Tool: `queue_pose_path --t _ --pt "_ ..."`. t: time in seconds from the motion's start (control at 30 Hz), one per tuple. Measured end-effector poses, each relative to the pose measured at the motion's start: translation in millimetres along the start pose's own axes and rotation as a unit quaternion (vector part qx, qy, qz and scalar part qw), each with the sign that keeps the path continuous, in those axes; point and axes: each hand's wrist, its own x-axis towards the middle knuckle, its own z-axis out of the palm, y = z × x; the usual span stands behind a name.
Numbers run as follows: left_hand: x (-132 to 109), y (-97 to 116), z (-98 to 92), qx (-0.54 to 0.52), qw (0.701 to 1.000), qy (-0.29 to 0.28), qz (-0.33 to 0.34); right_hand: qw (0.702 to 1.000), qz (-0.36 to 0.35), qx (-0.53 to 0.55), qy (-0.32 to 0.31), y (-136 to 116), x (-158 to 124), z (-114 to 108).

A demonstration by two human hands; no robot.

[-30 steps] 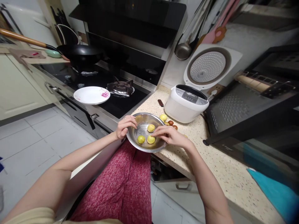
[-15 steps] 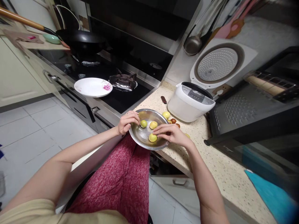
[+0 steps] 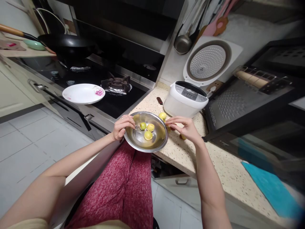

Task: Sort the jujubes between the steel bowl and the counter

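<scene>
A shiny metal bowl [image 3: 133, 143] sits at the counter's front edge, partly over my lap. My left hand [image 3: 122, 128] closes on its left rim, thumb outside and fingers reaching inside. Three small round fruits, yellow to green [image 3: 148, 135], lie in the bowl. Just past the right rim is my right hand [image 3: 183, 127], fingers stretched together toward the thumb in a pinch. A small brownish thing shows at its fingertips, too hidden to name. A yellow fruit [image 3: 162, 115] rests on the counter behind the bowl; more fruit is partly covered by my right hand.
A white rice cooker [image 3: 186, 101] stands lid-up behind the fruit, beside a small dark brown object [image 3: 159, 100]. Left, a flowered white plate [image 3: 83, 92] lies on the stove's front edge, near a black wok [image 3: 68, 44]. A black oven [image 3: 250, 127] and blue cloth [image 3: 269, 187] are right.
My right hand has left the fruit inside the bowl and moved over the right rim to the counter. The front fruit stays in the bowl. My left hand keeps the rim.
</scene>
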Motion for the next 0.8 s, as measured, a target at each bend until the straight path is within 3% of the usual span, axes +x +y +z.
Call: queue_pose_path --t 0.17,0.3,0.47,0.67,0.8 --pt "-1 -1 0.0 -0.009 1.000 0.001 0.007 0.991 0.074 -0.108 0.027 9 -8 -24" --pt "0 0 -0.5 -0.004 1.000 0.005 0.009 0.965 0.176 -0.194 -0.030 20 -17 -42" --pt "0 0 -1.4 0.003 1.000 0.003 0.011 0.934 0.276 -0.196 -0.115 36 -27 -60" --pt "0 1 -1.7 0.003 1.000 0.002 0.012 0.911 0.324 -0.163 -0.195 47 -27 -57" --pt "1 1 -0.8 -0.002 1.000 0.004 0.009 0.912 0.313 -0.156 -0.214 49 -26 -52"
